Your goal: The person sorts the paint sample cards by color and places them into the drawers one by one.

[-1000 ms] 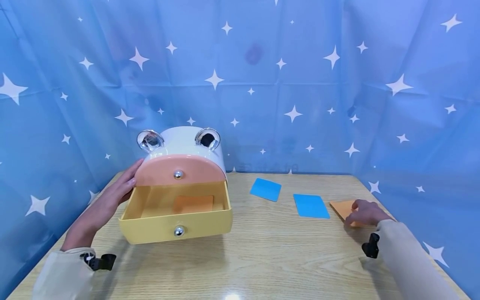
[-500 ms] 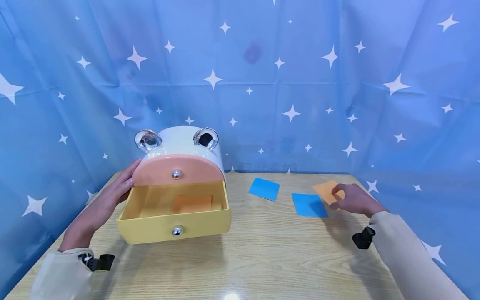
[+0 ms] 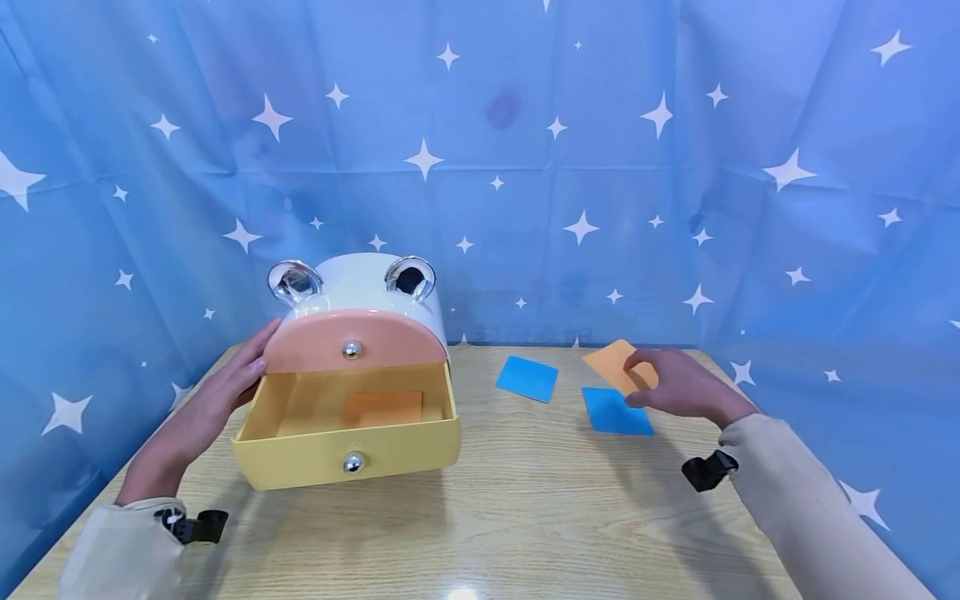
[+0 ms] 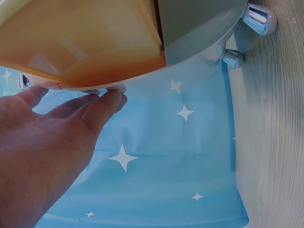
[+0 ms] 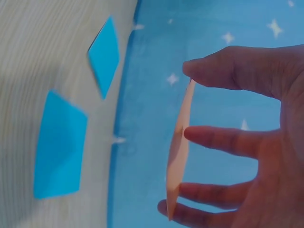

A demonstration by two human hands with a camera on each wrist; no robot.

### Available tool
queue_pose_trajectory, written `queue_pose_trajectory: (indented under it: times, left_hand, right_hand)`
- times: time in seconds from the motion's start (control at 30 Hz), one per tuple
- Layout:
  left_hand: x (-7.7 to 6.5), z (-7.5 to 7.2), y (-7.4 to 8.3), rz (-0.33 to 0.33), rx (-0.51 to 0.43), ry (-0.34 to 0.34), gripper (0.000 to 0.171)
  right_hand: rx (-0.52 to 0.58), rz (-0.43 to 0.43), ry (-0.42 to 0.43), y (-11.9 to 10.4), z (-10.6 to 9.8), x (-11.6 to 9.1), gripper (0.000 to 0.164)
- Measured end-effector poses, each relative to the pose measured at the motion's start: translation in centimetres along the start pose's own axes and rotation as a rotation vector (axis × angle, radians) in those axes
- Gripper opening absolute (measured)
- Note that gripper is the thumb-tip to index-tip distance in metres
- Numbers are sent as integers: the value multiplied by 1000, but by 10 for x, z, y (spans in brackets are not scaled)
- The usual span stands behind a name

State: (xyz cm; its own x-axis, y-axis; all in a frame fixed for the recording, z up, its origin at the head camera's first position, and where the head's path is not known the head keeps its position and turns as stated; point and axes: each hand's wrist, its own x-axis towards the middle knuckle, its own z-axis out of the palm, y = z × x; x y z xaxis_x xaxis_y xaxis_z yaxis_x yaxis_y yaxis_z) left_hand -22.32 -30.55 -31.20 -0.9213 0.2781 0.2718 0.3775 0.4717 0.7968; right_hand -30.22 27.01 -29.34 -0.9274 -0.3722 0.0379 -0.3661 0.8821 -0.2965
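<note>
A frog-shaped drawer box (image 3: 360,279) with silver-ringed eyes stands at the left in the head view. Its pink upper drawer (image 3: 401,343) is closed, while the yellow lower drawer (image 3: 292,462) is pulled out with an orange sheet (image 3: 386,408) lying inside. My left hand (image 3: 217,400) rests against the box's left side, fingers extended; the left wrist view shows the fingertips at its curved edge. Above the table at the right, my right hand (image 3: 678,385) pinches an orange paper card (image 3: 609,363) by its edges, between thumb and fingers, as the right wrist view shows.
Two blue cards lie on the wooden table (image 3: 525,508): one farther back (image 3: 527,379), the other (image 3: 611,412) just below the held card in the head view. A blue star-patterned curtain (image 3: 495,208) rises behind and along both sides.
My right hand has lifted the orange card off the table's right side and carried it leftward, over toward the nearer blue card. My left hand stays at the box.
</note>
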Motion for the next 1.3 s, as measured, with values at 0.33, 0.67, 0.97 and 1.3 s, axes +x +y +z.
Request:
queue_pose_trajectory:
  times: [0.33, 0.67, 0.97, 1.3]
  left_hand:
    - [-1, 0, 0, 1, 0, 4, 52]
    - [0, 2, 1, -1, 0, 10, 53]
    - [1, 2, 1, -1, 1, 11, 53]
    - [0, 3, 2, -15, 3, 18, 54]
  right_hand:
    - [-5, -37, 55, -43, -4, 0, 49]
    - [43, -92, 81, -80, -5, -3, 43]
    - [49, -165, 72, -99, -7, -6, 38]
    - [88, -312, -10, -134, -10, -2, 37]
